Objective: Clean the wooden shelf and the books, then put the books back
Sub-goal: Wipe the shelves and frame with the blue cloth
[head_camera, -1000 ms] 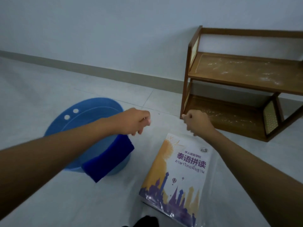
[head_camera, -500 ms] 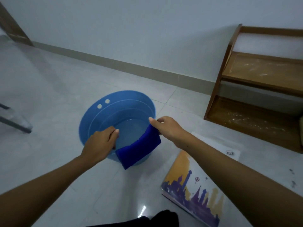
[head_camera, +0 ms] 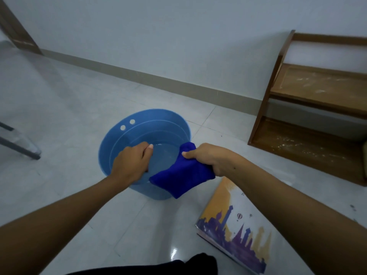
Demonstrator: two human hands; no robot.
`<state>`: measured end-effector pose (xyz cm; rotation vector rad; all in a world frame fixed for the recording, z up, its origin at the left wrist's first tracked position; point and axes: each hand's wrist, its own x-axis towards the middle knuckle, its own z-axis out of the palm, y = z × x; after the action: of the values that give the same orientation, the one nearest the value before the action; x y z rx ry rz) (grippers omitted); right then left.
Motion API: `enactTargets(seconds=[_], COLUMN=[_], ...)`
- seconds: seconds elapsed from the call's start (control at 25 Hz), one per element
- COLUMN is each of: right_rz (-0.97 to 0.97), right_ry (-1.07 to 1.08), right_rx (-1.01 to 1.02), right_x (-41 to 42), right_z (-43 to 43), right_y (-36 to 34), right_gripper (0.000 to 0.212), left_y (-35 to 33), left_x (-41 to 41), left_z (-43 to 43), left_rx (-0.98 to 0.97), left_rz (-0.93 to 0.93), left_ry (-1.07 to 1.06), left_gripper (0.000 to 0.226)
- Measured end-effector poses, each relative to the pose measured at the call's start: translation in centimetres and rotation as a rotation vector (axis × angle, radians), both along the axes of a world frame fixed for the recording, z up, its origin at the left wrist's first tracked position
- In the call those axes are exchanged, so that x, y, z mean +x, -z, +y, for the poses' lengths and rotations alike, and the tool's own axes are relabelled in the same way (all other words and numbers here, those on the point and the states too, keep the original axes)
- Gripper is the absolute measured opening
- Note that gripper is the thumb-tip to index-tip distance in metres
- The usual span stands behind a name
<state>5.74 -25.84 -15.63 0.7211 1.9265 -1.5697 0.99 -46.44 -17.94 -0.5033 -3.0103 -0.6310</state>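
Two hands are seen over a blue basin (head_camera: 111, 153) on the tiled floor (head_camera: 59, 108); clear water is held in it. Left hand (head_camera: 130, 162) is curled over the near rim, whether it grips the rim cannot be told. Right hand (head_camera: 210, 158) is closed on a dark blue cloth (head_camera: 181, 175), bunched, draped over the rim. One book (head_camera: 238, 231) lies flat at lower right, cover printed with a purple skyline on orange; no writing is readable. Wooden shelf (head_camera: 315, 108) stands against the wall at right, both boards bare, dusted with white specks.
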Motion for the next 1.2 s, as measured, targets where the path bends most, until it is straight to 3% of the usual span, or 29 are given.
enactTargets(seconds=[0.12, 0.32, 0.44, 0.52, 0.68, 0.88, 0.96, 1.12, 1.2], right_rz=[0.061, 0.171, 0.261, 0.339, 0.513, 0.559, 0.572, 0.489, 0.479], right_ry=[0.099, 0.476, 0.72, 0.871, 1.121, 1.244, 1.259, 1.193, 1.082], right_rx=[-0.135, -0.434, -0.59, -0.583, -0.479, -0.173, -0.045, 0.429, 0.509], right_x=[0.6, 2.9, 4.3, 5.2, 8.0, 11.3, 12.1, 11.9, 10.7], right_z=[2.2, 9.4, 15.0, 19.0, 26.5, 33.7, 36.2, 38.9, 39.0], right_y=[-1.9, -4.9, -5.5, -5.8, -7.5, -9.4, -10.0, -10.5, -9.9], right_gripper=[0.031, 0.027, 0.036, 0.04, 0.03, 0.026, 0.023, 0.032, 0.038], left_y=[-2.0, -4.8, -6.2, -6.7, -6.9, -5.7, -4.9, -3.4, -3.0], left_x=[-0.6, -1.6, -1.9, -1.9, -1.6, -1.6, -2.0, -3.1, -3.6], left_z=[3.4, 11.0, 16.2, 19.9, 27.5, 35.2, 37.8, 40.6, 41.6], left_rx=[0.14, 0.308, 0.341, 0.341, 0.326, 0.28, 0.244, 0.128, 0.103], left_rz=[0.014, -0.01, -0.002, 0.013, 0.066, 0.213, 0.226, 0.247, 0.233], left_ry=[0.002, 0.031, 0.096, 0.168, 0.358, 0.595, 0.65, 0.683, 0.653], left_gripper=[0.039, 0.034, 0.033, 0.036, 0.038, 0.03, 0.027, 0.038, 0.043])
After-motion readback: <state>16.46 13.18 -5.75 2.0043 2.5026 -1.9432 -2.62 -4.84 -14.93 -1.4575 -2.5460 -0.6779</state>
